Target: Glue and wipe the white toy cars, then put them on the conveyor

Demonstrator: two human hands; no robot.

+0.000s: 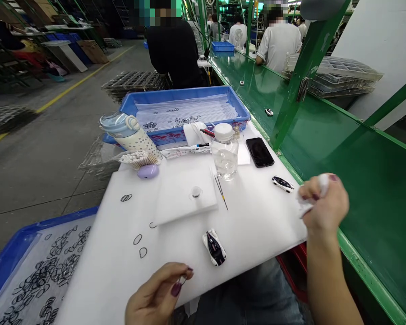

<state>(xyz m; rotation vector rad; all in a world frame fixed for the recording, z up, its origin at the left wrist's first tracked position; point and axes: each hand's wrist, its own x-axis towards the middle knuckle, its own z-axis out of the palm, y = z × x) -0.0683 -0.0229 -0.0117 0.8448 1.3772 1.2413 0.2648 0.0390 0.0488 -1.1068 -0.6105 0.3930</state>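
Note:
My left hand (159,293) pinches a small dark ring (183,280) between thumb and finger, low over the table's front edge. My right hand (325,203) is closed on a white cloth (305,205), over the table's right edge beside the green belt. A white and black toy car (214,247) lies on the white table (253,225) between the hands. Another toy car (283,183) is just left of my right hand. Several black rings (137,239) lie on the left of the table. Tweezers (221,192) lie beside a white foam sheet (179,194).
A clear jar (225,155), a phone (260,152), cotton swabs (138,159), a purple case (148,171) and a bottle (131,133) stand or lie farther back. Blue trays (186,92) hold rings behind and at left. A green conveyor (325,149) runs along the right; people sit beyond.

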